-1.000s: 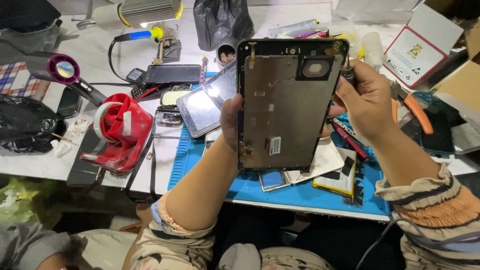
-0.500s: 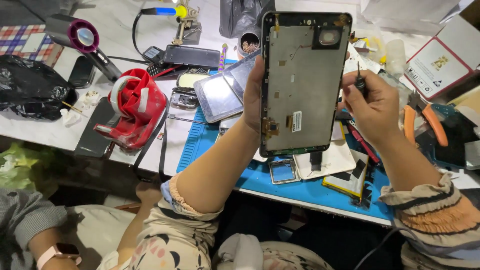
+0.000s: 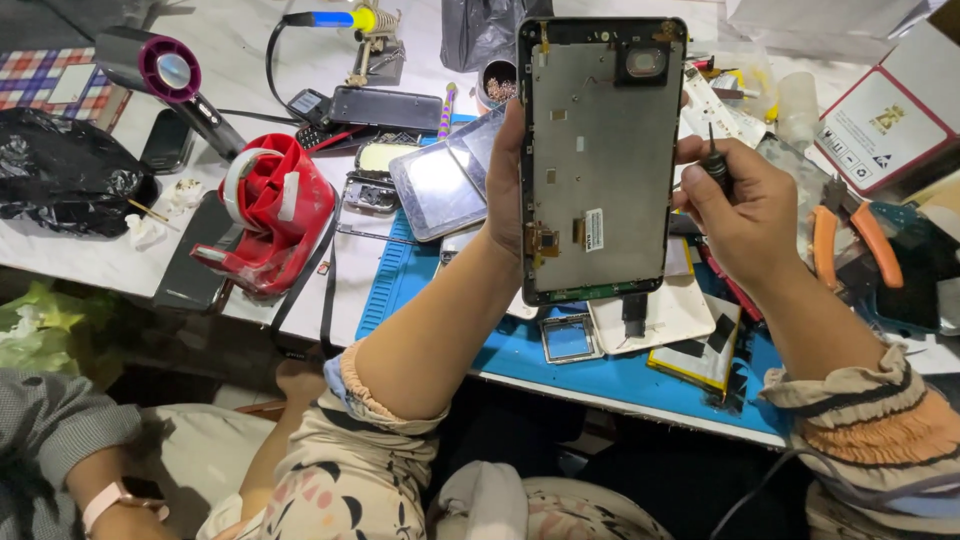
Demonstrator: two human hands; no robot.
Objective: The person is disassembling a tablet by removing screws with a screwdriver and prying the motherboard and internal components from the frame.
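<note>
Where the bench [image 3: 300,40] runs out at its left edge, a black plastic bag [image 3: 60,175] lies beside a checked cloth [image 3: 45,80], and a hair dryer [image 3: 170,75] with a purple ring points toward the near side. Just right of it sits a red tape dispenser [image 3: 275,205], close to the near edge, with a dark phone [image 3: 195,255] flat beside it. Farther back, a soldering iron [image 3: 335,18] with a blue and yellow handle rests near the far edge. A blue mat [image 3: 620,375] covers the middle of the bench along its near edge, strewn with phone screens [image 3: 440,185] and small parts. Above this mat the left hand [image 3: 505,185] holds a phone frame [image 3: 600,160] upright, its bare metal inside turned to the camera; the grip is clenched on the frame's left edge, fingers wrapped behind it. Touching the frame's right edge, the right hand [image 3: 740,205] has its grip closed around a small screwdriver [image 3: 716,160], tip pointing up beside the frame. Right of that hand, orange-handled pliers [image 3: 850,245] lie on the mat, and a red-edged white box [image 3: 880,130] stands toward the far right corner. At the lower left, another person's sleeve [image 3: 50,440] shows below the bench.
</note>
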